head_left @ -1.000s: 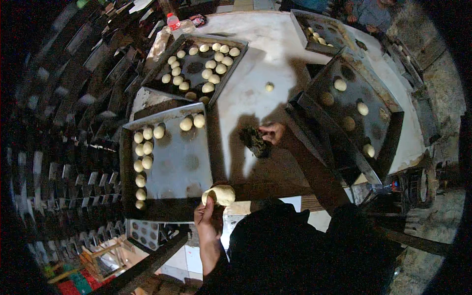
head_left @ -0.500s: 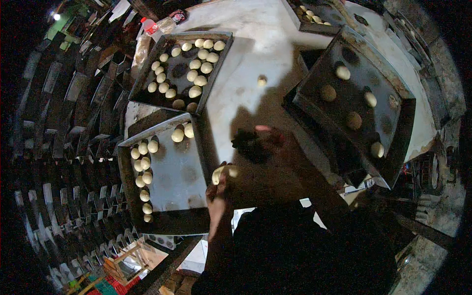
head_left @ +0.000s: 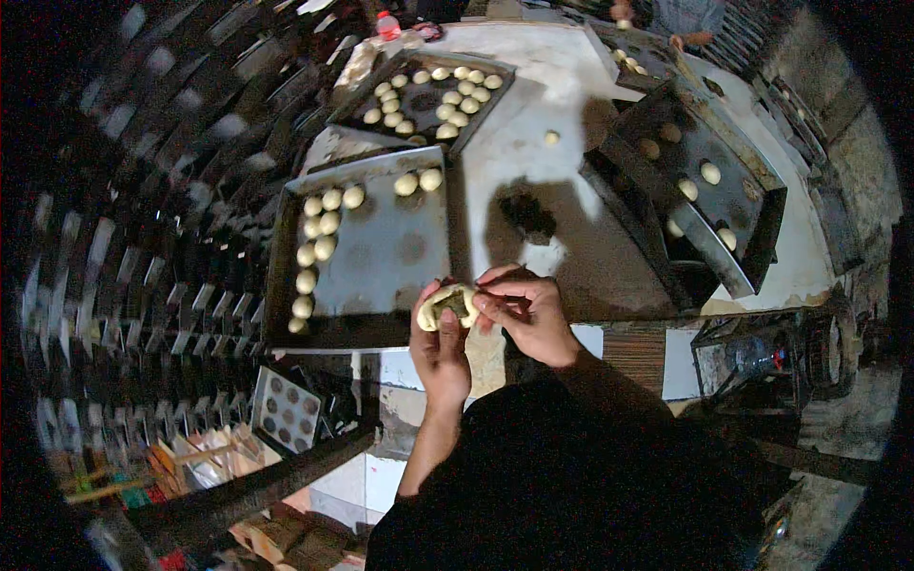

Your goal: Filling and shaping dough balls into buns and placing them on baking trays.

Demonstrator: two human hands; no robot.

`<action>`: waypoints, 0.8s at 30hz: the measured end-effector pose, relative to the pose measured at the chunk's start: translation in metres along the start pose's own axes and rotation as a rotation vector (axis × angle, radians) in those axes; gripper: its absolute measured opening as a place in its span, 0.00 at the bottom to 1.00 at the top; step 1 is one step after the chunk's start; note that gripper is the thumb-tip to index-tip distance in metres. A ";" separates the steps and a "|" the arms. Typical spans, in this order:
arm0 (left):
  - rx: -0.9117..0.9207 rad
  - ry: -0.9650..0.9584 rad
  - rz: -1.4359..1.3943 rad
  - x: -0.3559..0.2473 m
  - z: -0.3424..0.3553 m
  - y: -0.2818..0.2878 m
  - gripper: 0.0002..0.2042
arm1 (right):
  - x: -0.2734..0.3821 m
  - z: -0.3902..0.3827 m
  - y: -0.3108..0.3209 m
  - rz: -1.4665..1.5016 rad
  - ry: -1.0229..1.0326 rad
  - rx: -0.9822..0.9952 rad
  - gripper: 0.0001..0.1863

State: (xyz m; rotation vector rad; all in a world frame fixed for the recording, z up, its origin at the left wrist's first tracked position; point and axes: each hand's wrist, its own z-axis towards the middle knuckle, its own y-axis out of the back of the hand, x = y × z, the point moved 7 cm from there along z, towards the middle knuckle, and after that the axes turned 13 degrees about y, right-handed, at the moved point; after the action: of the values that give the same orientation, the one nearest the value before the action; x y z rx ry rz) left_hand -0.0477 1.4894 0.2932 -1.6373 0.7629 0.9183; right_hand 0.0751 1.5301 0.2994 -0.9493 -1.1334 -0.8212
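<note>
A pale piece of dough (head_left: 430,311), opened up around a dark filling (head_left: 457,303), sits in my left hand (head_left: 442,362). The left thumb lies across its near side and the fingers curl beneath. My right hand (head_left: 538,319) pinches the right edge of the same dough between thumb and fingertips. Beyond the hands, a dark mound (head_left: 526,217) rests on the table, partly in shadow. Just left of my hands stands a metal baking tray (head_left: 381,319), with round dough balls (head_left: 329,223) along its left and far sides.
Behind that tray, another baking tray (head_left: 419,100) carries many dough balls. One dough ball (head_left: 552,138) lies alone on the pale table (head_left: 552,67). At the right are stacked trays (head_left: 762,205) with a few balls. At the far right a co-worker's hand (head_left: 677,42) rests by another tray.
My right hand has come back from the dark mound to the dough. The dough now shows dark filling inside. The view has shifted, so the trays appear higher and farther right.
</note>
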 end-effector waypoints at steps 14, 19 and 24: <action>0.154 -0.210 -0.145 -0.054 -0.136 0.072 0.30 | 0.133 -0.098 -0.143 -0.754 0.865 0.207 0.14; 0.081 -0.639 0.500 -0.067 -0.148 0.023 0.18 | 0.095 -0.103 -0.086 -0.256 0.302 0.107 0.18; -0.131 -0.793 1.003 -0.051 -0.142 -0.064 0.22 | 0.150 -0.123 -0.029 -0.707 0.651 0.151 0.29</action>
State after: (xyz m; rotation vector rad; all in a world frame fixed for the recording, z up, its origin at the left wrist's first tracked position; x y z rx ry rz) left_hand 0.0080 1.3679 0.3889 -0.7613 0.9383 2.1774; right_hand 0.1283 1.3962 0.4328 -0.0894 -0.9201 -1.4576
